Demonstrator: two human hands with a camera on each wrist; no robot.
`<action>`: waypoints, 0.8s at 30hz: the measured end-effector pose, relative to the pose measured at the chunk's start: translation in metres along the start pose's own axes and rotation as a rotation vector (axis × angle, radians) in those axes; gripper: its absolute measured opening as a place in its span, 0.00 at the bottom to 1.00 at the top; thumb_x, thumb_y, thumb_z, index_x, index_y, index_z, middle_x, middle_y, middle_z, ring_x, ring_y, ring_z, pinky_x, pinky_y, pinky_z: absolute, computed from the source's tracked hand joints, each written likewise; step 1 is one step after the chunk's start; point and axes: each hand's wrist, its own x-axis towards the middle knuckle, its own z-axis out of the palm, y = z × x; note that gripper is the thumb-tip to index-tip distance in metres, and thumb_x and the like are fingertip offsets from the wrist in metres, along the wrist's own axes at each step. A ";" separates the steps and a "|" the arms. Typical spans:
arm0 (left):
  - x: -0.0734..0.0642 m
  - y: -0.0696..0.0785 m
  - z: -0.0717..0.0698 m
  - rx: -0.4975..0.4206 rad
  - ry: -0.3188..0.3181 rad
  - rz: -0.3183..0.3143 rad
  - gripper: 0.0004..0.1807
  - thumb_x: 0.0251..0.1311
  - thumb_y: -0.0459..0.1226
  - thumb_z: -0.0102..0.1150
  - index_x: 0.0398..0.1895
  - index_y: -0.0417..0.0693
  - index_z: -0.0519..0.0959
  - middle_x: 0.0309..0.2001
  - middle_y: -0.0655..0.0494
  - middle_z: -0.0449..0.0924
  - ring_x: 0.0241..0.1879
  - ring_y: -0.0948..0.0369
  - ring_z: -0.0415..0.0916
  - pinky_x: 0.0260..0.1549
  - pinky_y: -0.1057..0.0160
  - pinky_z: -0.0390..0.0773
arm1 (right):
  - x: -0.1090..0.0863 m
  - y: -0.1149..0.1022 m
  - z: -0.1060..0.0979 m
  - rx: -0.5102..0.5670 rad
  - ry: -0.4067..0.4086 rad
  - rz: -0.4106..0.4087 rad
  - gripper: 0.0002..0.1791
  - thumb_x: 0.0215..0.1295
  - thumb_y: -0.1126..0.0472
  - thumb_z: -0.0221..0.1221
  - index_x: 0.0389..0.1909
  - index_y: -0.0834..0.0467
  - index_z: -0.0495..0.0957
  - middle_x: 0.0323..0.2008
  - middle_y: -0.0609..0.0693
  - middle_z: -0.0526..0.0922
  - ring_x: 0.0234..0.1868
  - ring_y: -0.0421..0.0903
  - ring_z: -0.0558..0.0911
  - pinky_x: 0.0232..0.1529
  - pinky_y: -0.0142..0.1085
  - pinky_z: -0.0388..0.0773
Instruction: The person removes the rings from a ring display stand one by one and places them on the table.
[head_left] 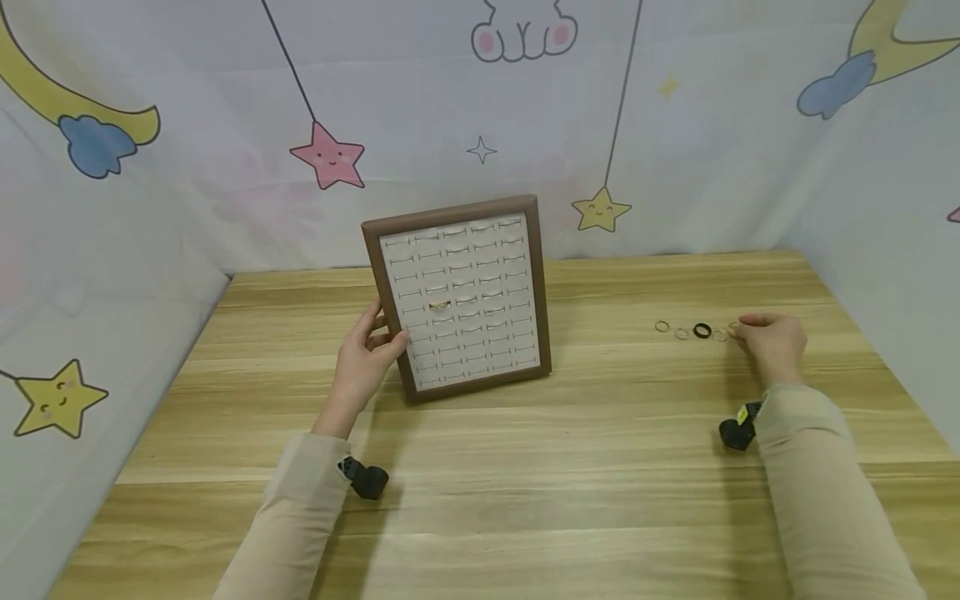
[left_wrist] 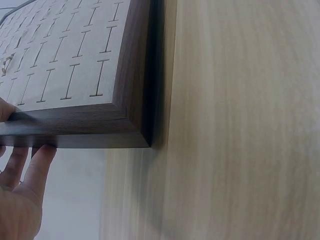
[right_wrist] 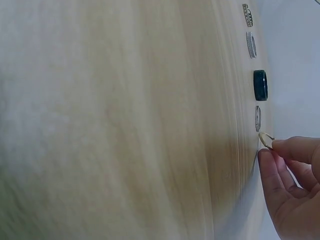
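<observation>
My left hand (head_left: 365, 358) grips the left side of a brown-framed ring display board (head_left: 472, 300), thumb on the front and fingers behind it. The board stands tilted on the table, its pale face lined with rows of slots. One gold ring (head_left: 439, 305) sits in a slot left of the middle. At the right, my right hand (head_left: 772, 343) pinches a thin gold ring (right_wrist: 266, 140) between thumb and fingertips, close over the table. Beside it lie a thin silver ring (right_wrist: 258, 118), a wide black ring (head_left: 702, 331) and two more rings, one of them silver (right_wrist: 251, 45) and one patterned gold (right_wrist: 247, 15).
The wooden table (head_left: 570, 467) runs back to a pale cloth (head_left: 420, 100) printed with stars and moons, which also hangs at both sides. A small black camera (head_left: 365, 479) is worn on the left wrist, another camera (head_left: 738, 431) on the right.
</observation>
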 end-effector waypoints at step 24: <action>-0.003 0.003 -0.001 0.007 -0.005 0.007 0.40 0.65 0.38 0.55 0.76 0.54 0.47 0.70 0.45 0.61 0.62 0.48 0.69 0.57 0.51 0.73 | -0.017 -0.056 0.023 0.053 0.079 -0.147 0.21 0.69 0.61 0.51 0.61 0.61 0.73 0.34 0.35 0.71 0.30 0.27 0.69 0.29 0.19 0.69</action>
